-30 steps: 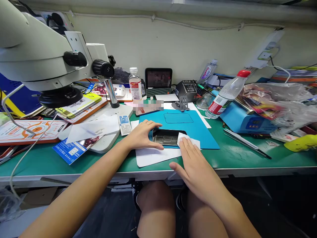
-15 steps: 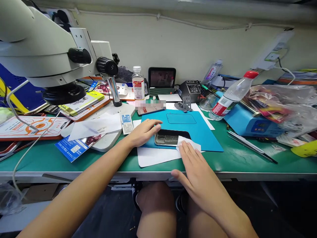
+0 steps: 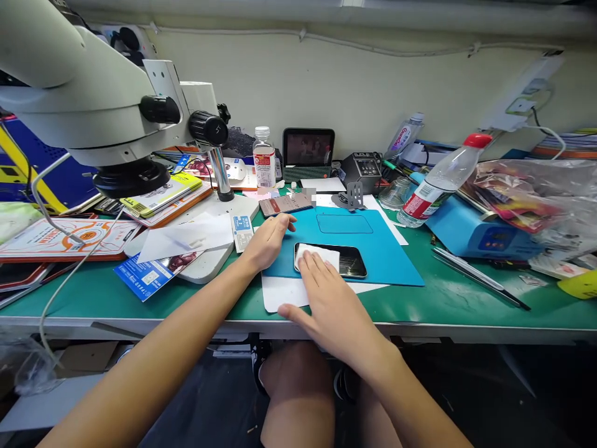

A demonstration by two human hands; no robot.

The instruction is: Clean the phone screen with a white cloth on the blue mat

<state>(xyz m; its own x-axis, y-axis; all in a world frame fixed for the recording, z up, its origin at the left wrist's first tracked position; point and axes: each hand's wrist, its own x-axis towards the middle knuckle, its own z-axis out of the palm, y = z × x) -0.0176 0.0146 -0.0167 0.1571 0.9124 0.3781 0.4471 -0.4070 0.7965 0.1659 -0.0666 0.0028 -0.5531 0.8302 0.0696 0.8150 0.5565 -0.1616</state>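
A phone with a black face and light rim (image 3: pixel 353 261) lies flat on a blue mat (image 3: pixel 392 249) near the table's front edge. My right hand (image 3: pixel 326 283) lies flat on a white wipe (image 3: pixel 332 256), pressing it against the phone's left part. Its fingers are stretched out and the thumb stands apart. To the left of the phone, my left hand (image 3: pixel 270 239) hovers at the mat's left edge, loosely bent and open, with nothing seen in it. White paper (image 3: pixel 280 295) sticks out under the mat.
A microscope (image 3: pixel 116 124) reaches in from the left. Another phone (image 3: pixel 286 203) lies behind the mat, with a small screen (image 3: pixel 308 148) farther back. A red-capped bottle (image 3: pixel 441 180) leans on a blue device (image 3: pixel 476 224) at right, near tweezers (image 3: pixel 480 278).
My right hand has slid left with the wipe, from the phone's right end to its left part. My left hand has come off the phone, its fingers more bent. The view has shifted slightly.
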